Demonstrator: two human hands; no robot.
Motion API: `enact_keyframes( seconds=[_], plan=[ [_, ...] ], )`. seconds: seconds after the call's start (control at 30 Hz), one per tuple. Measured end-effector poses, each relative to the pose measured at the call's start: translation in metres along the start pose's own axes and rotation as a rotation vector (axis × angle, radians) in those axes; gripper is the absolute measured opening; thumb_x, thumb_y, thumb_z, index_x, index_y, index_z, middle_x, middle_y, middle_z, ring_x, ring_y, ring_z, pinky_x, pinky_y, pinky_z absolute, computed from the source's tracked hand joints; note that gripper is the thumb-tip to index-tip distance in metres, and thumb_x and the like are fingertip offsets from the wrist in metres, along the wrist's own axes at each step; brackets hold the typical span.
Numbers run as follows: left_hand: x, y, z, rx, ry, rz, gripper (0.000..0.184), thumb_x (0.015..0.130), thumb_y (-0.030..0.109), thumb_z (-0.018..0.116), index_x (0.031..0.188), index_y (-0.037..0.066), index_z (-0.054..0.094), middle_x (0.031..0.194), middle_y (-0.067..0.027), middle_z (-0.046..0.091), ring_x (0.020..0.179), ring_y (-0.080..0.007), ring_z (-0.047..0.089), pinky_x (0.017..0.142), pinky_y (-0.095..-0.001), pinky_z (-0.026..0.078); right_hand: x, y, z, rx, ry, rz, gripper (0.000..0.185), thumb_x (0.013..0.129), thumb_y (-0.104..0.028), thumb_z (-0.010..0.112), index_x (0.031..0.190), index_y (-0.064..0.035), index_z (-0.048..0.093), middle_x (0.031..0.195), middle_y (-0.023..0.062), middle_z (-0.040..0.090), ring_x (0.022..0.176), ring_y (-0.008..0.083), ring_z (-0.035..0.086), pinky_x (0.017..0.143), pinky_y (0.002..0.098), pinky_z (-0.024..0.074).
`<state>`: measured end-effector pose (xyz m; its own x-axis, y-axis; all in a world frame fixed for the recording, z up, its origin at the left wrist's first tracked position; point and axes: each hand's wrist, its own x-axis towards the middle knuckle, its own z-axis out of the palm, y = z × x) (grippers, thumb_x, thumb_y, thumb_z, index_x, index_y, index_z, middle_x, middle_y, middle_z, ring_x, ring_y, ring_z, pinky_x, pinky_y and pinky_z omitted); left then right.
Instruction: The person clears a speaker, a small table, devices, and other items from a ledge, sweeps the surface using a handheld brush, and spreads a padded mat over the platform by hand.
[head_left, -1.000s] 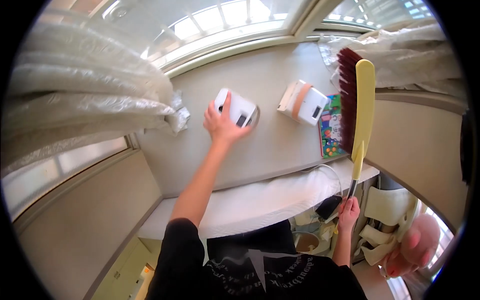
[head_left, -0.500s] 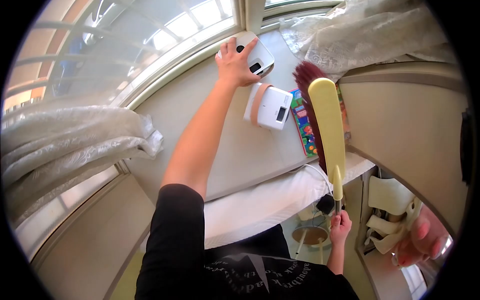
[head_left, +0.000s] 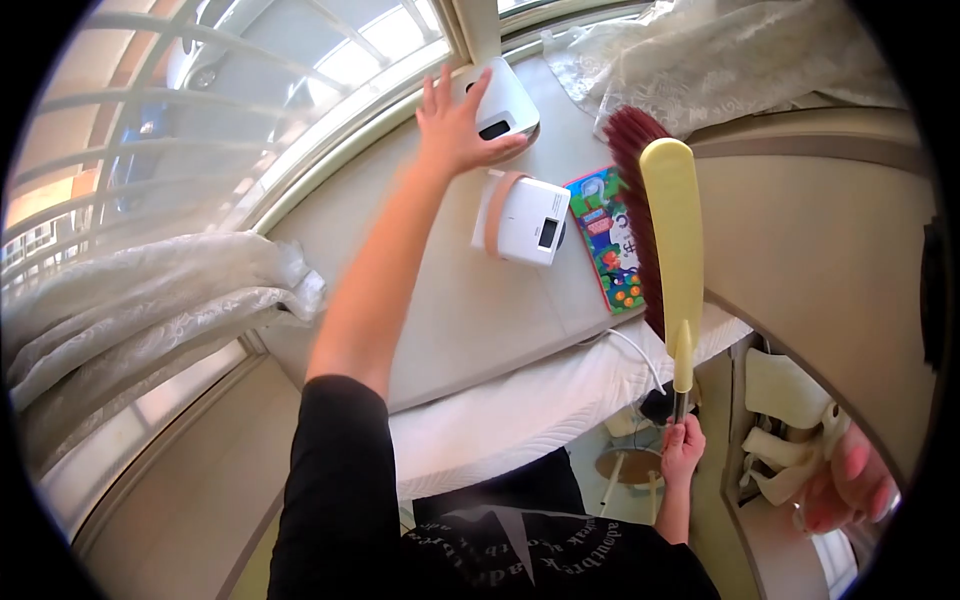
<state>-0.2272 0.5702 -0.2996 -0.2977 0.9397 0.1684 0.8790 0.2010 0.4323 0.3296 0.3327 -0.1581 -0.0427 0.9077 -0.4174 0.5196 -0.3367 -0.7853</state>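
My left hand [head_left: 458, 130] is spread open beside a white box-shaped device [head_left: 515, 98] with a dark window, in the window corner. The thumb reaches across its near edge; whether it touches is hard to tell. Closer to me lies a second white device [head_left: 534, 218] with a small dark display and a tan band around it. My right hand [head_left: 683, 448] is wrapped around the metal handle of a broom [head_left: 672, 230] with a yellow head and dark red bristles. The raised broom head partly covers a colourful picture book [head_left: 607, 240] on the ledge.
Window bars and glass [head_left: 300, 80] border the ledge [head_left: 440, 320] on the far left. Lace curtains hang at the left [head_left: 150, 290] and upper right [head_left: 740, 60]. A white cable [head_left: 640, 352] runs over the quilted white edge [head_left: 520, 425]. A round stool [head_left: 630, 466] stands below.
My left hand has come off the top of the far white device and shifted slightly left, fingers spread. The broom has tilted a little to the right, still held in my right hand.
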Motion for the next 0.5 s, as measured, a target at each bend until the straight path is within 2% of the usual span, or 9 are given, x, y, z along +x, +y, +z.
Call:
enact_keyframes(
  seconds=[0.07,0.13,0.2,0.3,0.4,0.43,0.5],
  plan=[
    [-0.030,0.015,0.001,-0.116,0.178,-0.159,0.114,0.058,0.069,0.089,0.154,0.026,0.044,0.155,-0.0237,0.031,0.143,-0.0484,0.030,0.112,-0.0650,0.032,0.001,0.001,0.002,0.016,0.004,-0.002,0.041,0.105,-0.041,0.060,0.096,-0.0008,0.063,0.063,-0.0057,0.046,0.054,0.0027,0.040,0.049,0.0220,0.0279],
    [-0.076,0.059,-0.024,-0.131,0.069,-0.361,0.118,0.061,0.066,0.088,0.157,0.023,0.035,0.150,-0.0248,0.034,0.139,-0.0472,0.035,0.110,-0.0632,0.035,0.003,-0.001,0.004,0.040,-0.008,0.008,0.041,0.106,-0.041,0.058,0.097,-0.0011,0.062,0.062,-0.0057,0.046,0.053,0.0026,0.040,0.048,0.0217,0.0273],
    [-0.116,0.096,-0.026,0.007,-0.041,-0.437,0.127,0.057,0.064,0.091,0.160,0.030,0.025,0.146,-0.0236,0.035,0.136,-0.0459,0.038,0.107,-0.0612,0.037,0.003,-0.002,0.009,0.065,-0.017,0.052,0.039,0.107,-0.040,0.056,0.097,-0.0017,0.061,0.061,-0.0053,0.046,0.052,0.0026,0.040,0.047,0.0210,0.0277],
    [-0.140,0.125,-0.017,0.081,-0.237,-0.453,0.131,0.051,0.054,0.095,0.159,0.037,0.022,0.144,-0.0232,0.036,0.133,-0.0447,0.040,0.104,-0.0593,0.039,0.004,-0.002,0.016,0.119,-0.028,0.101,0.038,0.109,-0.038,0.053,0.098,-0.0025,0.060,0.060,-0.0046,0.046,0.050,0.0026,0.040,0.046,0.0202,0.0285],
    [-0.127,0.131,-0.020,-0.026,-0.306,-0.491,0.133,0.046,0.045,0.095,0.158,0.043,0.023,0.143,-0.0235,0.035,0.130,-0.0435,0.041,0.101,-0.0573,0.039,0.002,-0.006,0.018,0.159,-0.003,0.143,0.038,0.109,-0.038,0.052,0.098,-0.0028,0.059,0.059,-0.0042,0.045,0.049,0.0027,0.040,0.045,0.0198,0.0292],
    [-0.128,0.125,-0.017,-0.023,-0.221,-0.331,0.131,0.044,0.036,0.092,0.158,0.044,0.027,0.141,-0.0218,0.038,0.129,-0.0415,0.043,0.101,-0.0559,0.038,0.001,-0.008,0.017,0.166,0.006,0.156,0.037,0.109,-0.038,0.052,0.098,-0.0028,0.059,0.059,-0.0041,0.044,0.049,0.0027,0.039,0.045,0.0197,0.0294],
    [-0.119,0.110,-0.017,-0.071,-0.239,-0.078,0.129,0.043,0.035,0.092,0.156,0.044,0.032,0.139,-0.0196,0.041,0.128,-0.0394,0.043,0.101,-0.0555,0.037,0.003,-0.005,0.014,0.159,-0.006,0.127,0.038,0.109,-0.039,0.052,0.098,-0.0028,0.059,0.059,-0.0042,0.044,0.049,0.0026,0.039,0.045,0.0196,0.0293]
  ],
)
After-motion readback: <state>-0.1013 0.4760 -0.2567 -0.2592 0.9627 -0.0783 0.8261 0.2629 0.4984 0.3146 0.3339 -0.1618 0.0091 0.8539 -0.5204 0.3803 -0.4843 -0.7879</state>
